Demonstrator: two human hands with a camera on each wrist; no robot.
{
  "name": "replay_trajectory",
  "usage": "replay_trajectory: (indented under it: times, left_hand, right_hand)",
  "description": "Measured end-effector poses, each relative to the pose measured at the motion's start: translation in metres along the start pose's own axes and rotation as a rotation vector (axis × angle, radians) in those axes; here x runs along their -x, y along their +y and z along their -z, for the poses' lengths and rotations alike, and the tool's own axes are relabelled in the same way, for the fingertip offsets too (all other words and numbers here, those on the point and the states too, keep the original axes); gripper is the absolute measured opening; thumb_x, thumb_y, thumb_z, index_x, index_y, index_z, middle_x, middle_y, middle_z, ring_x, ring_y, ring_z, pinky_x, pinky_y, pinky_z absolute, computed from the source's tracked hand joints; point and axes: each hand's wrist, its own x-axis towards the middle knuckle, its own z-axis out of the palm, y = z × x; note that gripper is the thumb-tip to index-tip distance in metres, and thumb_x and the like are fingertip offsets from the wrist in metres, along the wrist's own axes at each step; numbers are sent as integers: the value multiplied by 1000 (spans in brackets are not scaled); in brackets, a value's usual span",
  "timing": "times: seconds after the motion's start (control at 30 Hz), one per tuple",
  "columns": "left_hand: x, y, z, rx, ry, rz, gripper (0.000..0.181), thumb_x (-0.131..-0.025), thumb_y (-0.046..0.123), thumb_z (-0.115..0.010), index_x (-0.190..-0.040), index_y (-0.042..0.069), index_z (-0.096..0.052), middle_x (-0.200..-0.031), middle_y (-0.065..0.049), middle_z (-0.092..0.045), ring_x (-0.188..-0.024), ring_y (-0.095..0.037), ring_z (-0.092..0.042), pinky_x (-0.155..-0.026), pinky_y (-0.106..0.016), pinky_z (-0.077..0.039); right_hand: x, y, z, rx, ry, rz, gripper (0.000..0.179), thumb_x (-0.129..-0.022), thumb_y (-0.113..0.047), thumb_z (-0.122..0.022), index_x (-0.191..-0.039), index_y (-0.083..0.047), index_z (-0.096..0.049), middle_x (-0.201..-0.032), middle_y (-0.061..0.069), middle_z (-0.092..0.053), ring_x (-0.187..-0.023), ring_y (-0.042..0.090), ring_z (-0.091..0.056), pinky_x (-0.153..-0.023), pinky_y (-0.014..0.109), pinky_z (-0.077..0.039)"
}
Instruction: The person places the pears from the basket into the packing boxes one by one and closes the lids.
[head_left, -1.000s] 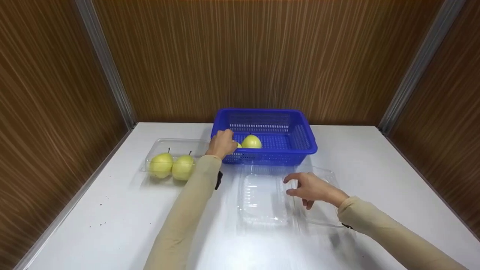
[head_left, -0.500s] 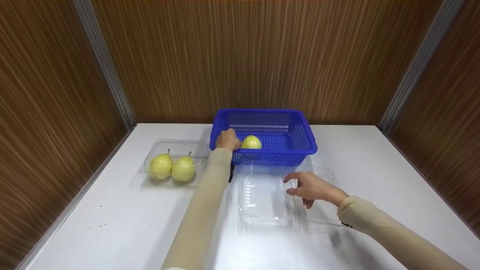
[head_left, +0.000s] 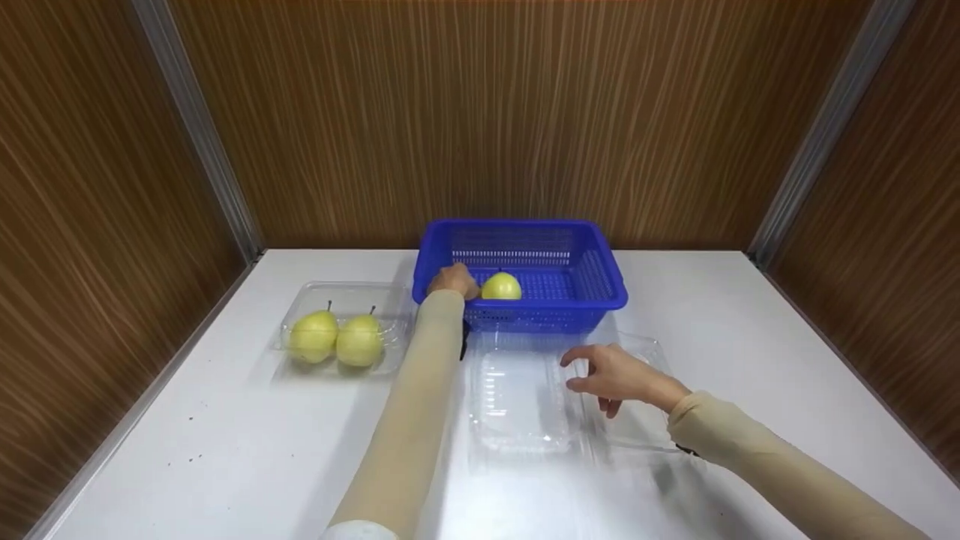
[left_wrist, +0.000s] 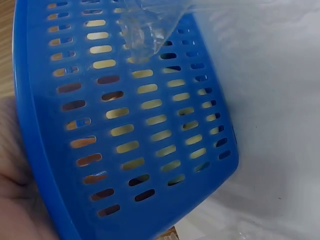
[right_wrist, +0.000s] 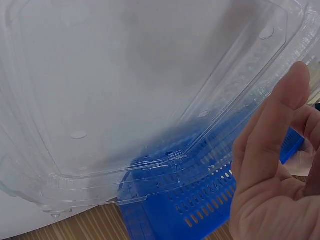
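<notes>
My left hand point(head_left: 453, 283) reaches down inside the left end of the blue basket point(head_left: 540, 305), its fingers curled round a yellow-green pear mostly hidden by the hand and the basket wall. In the left wrist view, skin and pale yellow show through the slots of the basket point(left_wrist: 120, 145). Another pear point(head_left: 501, 286) sits just right of that hand. My right hand point(head_left: 619, 376) hovers, thumb and forefinger curved apart and holding nothing, over an opened clear plastic clamshell box point(head_left: 523, 394). The right wrist view shows the clear box point(right_wrist: 125, 75) beside that hand's fingers point(right_wrist: 272, 117).
Left of the basket, another clear box point(head_left: 352, 289) holds two pears point(head_left: 313, 337) with stems upright. The white table point(head_left: 247, 450) is bounded by wood-grain panels point(head_left: 495, 112) at the back and sides. Small dark specks lie on the left of the table.
My left hand has moved right and down into the basket, covering the pear at its left end. My right hand keeps its pose. The view has shifted slightly.
</notes>
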Motion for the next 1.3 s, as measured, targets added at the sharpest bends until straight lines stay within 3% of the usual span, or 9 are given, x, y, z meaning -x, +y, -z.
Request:
replay_trajectory:
  times: [0.3, 0.5, 0.57, 0.77, 0.97, 1.1, 1.3]
  left_hand:
    - [-6, -10, 0, 27, 12, -27, 50, -95, 25, -64, -138, 3, -53, -139, -18, -55, -129, -32, -52, -111, -44, -42]
    - [-19, -13, -7, 47, 145, -108, 53, -79, 29, -82, -122, 4, -64, -119, -16, -67, -110, -31, -63, -98, -44, -51]
    - [-21, -15, -8, 56, 192, -143, 59, -76, 29, -85, -124, 4, -61, -117, -16, -66, -108, -31, -63, -95, -44, -52]
    - [-20, -19, -7, 82, 326, -265, 82, -73, 31, -86, -142, 11, -45, -138, -26, -42, -115, -41, -56, -96, -46, -52]
    - [-8, -20, -2, 133, 405, -413, 84, -70, 29, -85, -143, 14, -45, -133, -23, -35, -114, -39, -49, -96, -45, -51]
    - [6, -22, 2, 198, 397, -456, 85, -71, 25, -82, -145, 17, -41, -132, -20, -39, -108, -31, -54, -91, -41, -52]
    - [32, -24, 1, 251, 344, -531, 82, -71, 26, -81, -144, 23, -44, -124, -13, -49, -97, -25, -57, -73, -35, -56]
  right_hand:
    - [-5, -2, -2, 4, 3, 13, 42, -92, -20, -65, -131, -6, -57, -70, 19, -61, -41, 13, -57, -47, 43, -57]
    - [-5, -1, -1, 3, 2, 1, 42, -92, -20, -65, -131, -6, -57, -72, 23, -62, -41, 13, -56, -47, 45, -57]
    - [-6, -1, -1, 1, 5, 4, 42, -92, -20, -66, -130, -6, -57, -72, 23, -62, -41, 13, -56, -47, 45, -56]
    - [-9, -3, -2, 5, 8, 19, 42, -92, -20, -65, -130, -5, -58, -71, 22, -62, -40, 12, -56, -48, 46, -56]
    - [-10, -2, -2, 13, 30, 32, 41, -91, -19, -65, -128, -6, -59, -67, 20, -63, -37, 11, -55, -47, 46, -56]
    - [-10, -2, -3, 13, 37, 29, 41, -91, -20, -65, -129, -6, -59, -62, 13, -61, -37, 11, -55, -47, 46, -56]
    - [-10, 0, -1, 9, 42, 29, 41, -91, -19, -65, -129, -5, -59, -61, 12, -60, -38, 11, -54, -46, 46, -56]
